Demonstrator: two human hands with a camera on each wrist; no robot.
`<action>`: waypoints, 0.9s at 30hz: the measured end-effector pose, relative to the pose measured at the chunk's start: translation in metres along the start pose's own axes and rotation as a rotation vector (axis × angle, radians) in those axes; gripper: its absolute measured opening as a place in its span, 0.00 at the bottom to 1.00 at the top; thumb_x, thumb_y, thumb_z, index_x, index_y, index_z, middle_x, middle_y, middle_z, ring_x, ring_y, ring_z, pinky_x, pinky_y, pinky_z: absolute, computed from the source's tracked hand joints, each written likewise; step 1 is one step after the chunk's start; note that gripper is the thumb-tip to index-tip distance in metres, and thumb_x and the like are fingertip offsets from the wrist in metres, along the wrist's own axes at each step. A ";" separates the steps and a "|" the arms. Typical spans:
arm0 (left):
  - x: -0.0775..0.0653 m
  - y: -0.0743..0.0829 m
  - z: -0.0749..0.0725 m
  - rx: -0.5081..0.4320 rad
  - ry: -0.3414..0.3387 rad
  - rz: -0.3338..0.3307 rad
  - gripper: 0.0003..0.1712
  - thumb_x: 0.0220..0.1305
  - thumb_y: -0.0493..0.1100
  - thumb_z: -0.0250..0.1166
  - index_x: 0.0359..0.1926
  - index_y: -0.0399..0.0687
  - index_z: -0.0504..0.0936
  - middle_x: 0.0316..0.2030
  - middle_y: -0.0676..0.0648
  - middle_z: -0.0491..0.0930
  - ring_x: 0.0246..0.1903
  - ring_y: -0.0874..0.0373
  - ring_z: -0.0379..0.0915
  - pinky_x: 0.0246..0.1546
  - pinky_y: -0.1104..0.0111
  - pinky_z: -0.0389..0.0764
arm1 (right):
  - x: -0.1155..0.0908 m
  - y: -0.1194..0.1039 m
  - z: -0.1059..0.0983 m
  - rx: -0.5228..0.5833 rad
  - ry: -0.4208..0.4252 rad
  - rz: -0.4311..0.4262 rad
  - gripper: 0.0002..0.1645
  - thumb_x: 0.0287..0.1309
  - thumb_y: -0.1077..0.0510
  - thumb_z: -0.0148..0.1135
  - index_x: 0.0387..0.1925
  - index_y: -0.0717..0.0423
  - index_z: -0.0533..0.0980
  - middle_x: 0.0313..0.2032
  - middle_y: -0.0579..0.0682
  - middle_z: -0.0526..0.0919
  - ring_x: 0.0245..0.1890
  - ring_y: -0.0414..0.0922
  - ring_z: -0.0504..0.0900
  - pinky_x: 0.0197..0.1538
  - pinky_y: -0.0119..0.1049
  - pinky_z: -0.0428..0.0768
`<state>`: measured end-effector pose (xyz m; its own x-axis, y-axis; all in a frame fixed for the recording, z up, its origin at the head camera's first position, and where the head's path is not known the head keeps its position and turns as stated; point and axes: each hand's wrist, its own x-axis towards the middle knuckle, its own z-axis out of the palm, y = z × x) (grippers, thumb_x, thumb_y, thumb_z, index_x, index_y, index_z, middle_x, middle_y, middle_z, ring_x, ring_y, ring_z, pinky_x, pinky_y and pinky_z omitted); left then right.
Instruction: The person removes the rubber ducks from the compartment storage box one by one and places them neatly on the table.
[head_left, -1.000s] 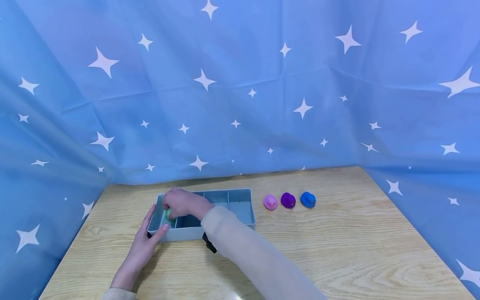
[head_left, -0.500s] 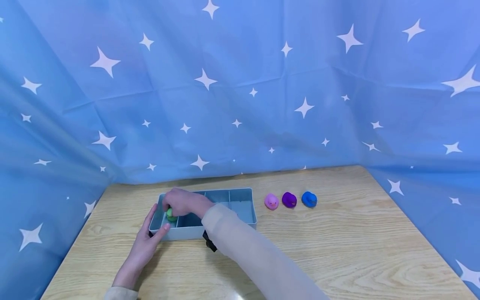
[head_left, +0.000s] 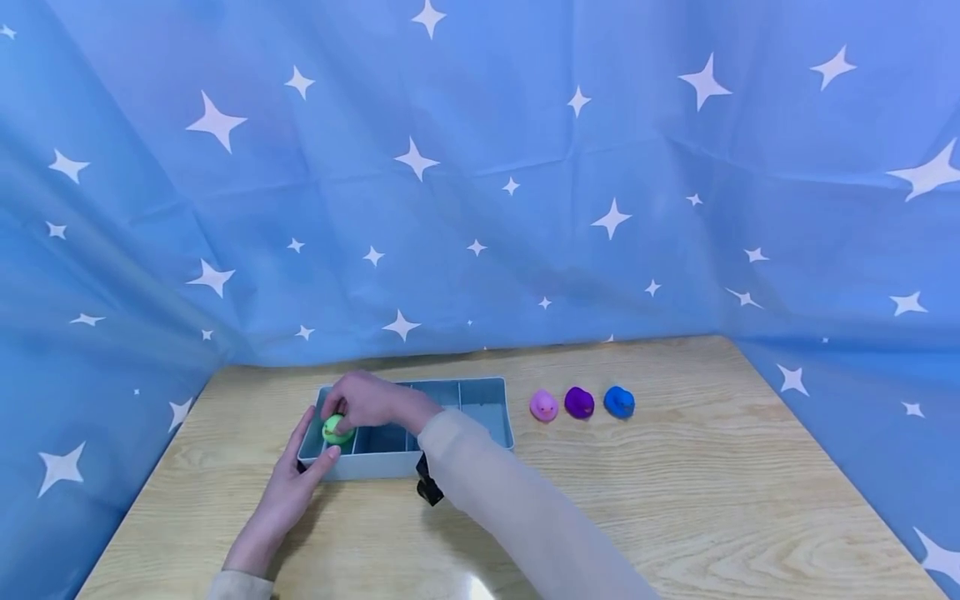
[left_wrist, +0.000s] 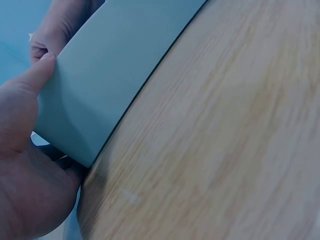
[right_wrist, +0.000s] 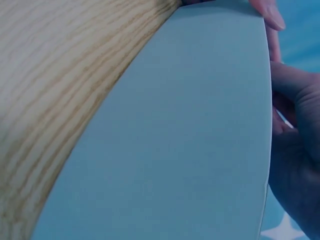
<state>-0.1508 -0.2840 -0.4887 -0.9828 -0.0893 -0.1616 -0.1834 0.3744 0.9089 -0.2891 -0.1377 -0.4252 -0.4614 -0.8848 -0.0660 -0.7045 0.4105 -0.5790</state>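
A grey-blue divided storage box (head_left: 375, 467) lies lengthwise on the wooden table. My left hand (head_left: 288, 482) grips its left end, thumb at the near rim and fingers along the end wall; the left wrist view shows the thumb on the box corner. Reaching across the box, my right hand (head_left: 365, 400) pinches a green rubber duck (head_left: 337, 430) from above, near the left-hand compartments. The duck's face shows in the head view, its top partly covered by fingers. In the right wrist view the box wall (right_wrist: 165, 120) hides the duck.
Right of the box, a pink duck (head_left: 543, 406), a purple duck (head_left: 579, 402) and a blue duck (head_left: 619, 402) stand in a row. A star-patterned blue cloth (head_left: 480, 183) hangs behind the table (head_left: 712, 483) and along both sides.
The green duck has risen slightly and shifted a little left with my right hand, and more of it shows now. My left hand has stayed at the box end.
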 end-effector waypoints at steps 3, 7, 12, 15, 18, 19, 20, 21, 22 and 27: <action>0.002 0.002 -0.001 0.001 -0.008 -0.007 0.52 0.76 0.60 0.58 0.82 0.69 0.30 0.80 0.32 0.32 0.77 0.28 0.30 0.68 0.27 0.45 | -0.003 0.000 -0.001 -0.003 0.030 -0.007 0.13 0.61 0.63 0.73 0.49 0.55 0.87 0.40 0.41 0.85 0.37 0.31 0.79 0.41 0.18 0.77; 0.001 0.002 -0.002 -0.004 -0.013 -0.026 0.52 0.76 0.60 0.59 0.82 0.69 0.30 0.80 0.33 0.30 0.77 0.28 0.27 0.68 0.27 0.44 | -0.007 -0.002 -0.001 -0.032 0.049 -0.032 0.14 0.62 0.62 0.73 0.49 0.55 0.87 0.40 0.40 0.85 0.38 0.30 0.79 0.42 0.17 0.76; 0.002 -0.001 -0.002 -0.003 -0.009 -0.033 0.52 0.76 0.60 0.59 0.82 0.69 0.30 0.81 0.35 0.29 0.77 0.30 0.26 0.68 0.27 0.43 | -0.013 -0.005 -0.005 0.001 0.087 -0.025 0.15 0.63 0.63 0.72 0.52 0.55 0.86 0.41 0.40 0.84 0.38 0.30 0.79 0.42 0.17 0.76; 0.002 0.000 0.001 -0.014 -0.011 -0.033 0.53 0.76 0.60 0.59 0.82 0.69 0.30 0.81 0.36 0.29 0.77 0.31 0.24 0.69 0.28 0.42 | -0.020 -0.005 -0.012 0.020 0.109 -0.020 0.16 0.63 0.64 0.72 0.53 0.55 0.86 0.43 0.41 0.84 0.39 0.30 0.80 0.42 0.17 0.76; 0.001 0.001 0.002 -0.021 -0.012 -0.035 0.54 0.75 0.61 0.60 0.83 0.69 0.30 0.81 0.36 0.28 0.77 0.31 0.24 0.69 0.29 0.41 | -0.030 -0.007 -0.020 0.012 0.121 -0.011 0.17 0.63 0.64 0.71 0.53 0.55 0.85 0.46 0.42 0.85 0.40 0.30 0.80 0.44 0.17 0.76; 0.001 0.002 0.002 -0.018 -0.012 -0.038 0.54 0.74 0.61 0.60 0.82 0.69 0.30 0.81 0.36 0.28 0.77 0.31 0.24 0.70 0.29 0.41 | -0.034 -0.007 -0.023 0.006 0.124 -0.010 0.17 0.63 0.64 0.71 0.53 0.55 0.85 0.46 0.42 0.85 0.41 0.30 0.80 0.44 0.17 0.76; 0.000 0.001 0.001 -0.014 -0.012 -0.040 0.54 0.74 0.62 0.60 0.82 0.70 0.30 0.81 0.36 0.29 0.78 0.31 0.25 0.70 0.30 0.41 | -0.038 -0.008 -0.027 -0.005 0.127 -0.008 0.17 0.63 0.64 0.71 0.53 0.55 0.85 0.47 0.42 0.84 0.41 0.31 0.80 0.45 0.17 0.76; 0.000 0.001 0.001 -0.011 -0.011 -0.049 0.55 0.74 0.63 0.60 0.82 0.70 0.30 0.81 0.36 0.29 0.78 0.32 0.25 0.70 0.30 0.42 | -0.043 -0.008 -0.030 -0.017 0.132 -0.009 0.16 0.64 0.64 0.71 0.53 0.55 0.85 0.47 0.42 0.84 0.42 0.31 0.80 0.45 0.17 0.75; 0.000 0.001 0.000 -0.007 -0.012 -0.055 0.55 0.73 0.63 0.60 0.82 0.71 0.29 0.81 0.35 0.29 0.78 0.31 0.25 0.70 0.31 0.42 | -0.048 -0.008 -0.034 -0.028 0.137 -0.013 0.16 0.64 0.64 0.71 0.53 0.55 0.85 0.47 0.43 0.84 0.42 0.32 0.80 0.45 0.17 0.76; -0.001 0.003 -0.001 -0.009 -0.012 -0.051 0.56 0.73 0.63 0.61 0.82 0.70 0.29 0.81 0.37 0.28 0.78 0.33 0.25 0.72 0.33 0.41 | -0.077 0.000 -0.051 -0.045 0.149 -0.027 0.15 0.64 0.65 0.70 0.52 0.56 0.85 0.45 0.44 0.84 0.42 0.33 0.80 0.46 0.19 0.77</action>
<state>-0.1506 -0.2834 -0.4859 -0.9723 -0.0966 -0.2127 -0.2334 0.3615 0.9027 -0.2814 -0.0579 -0.3785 -0.5145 -0.8544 0.0725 -0.7398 0.3995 -0.5413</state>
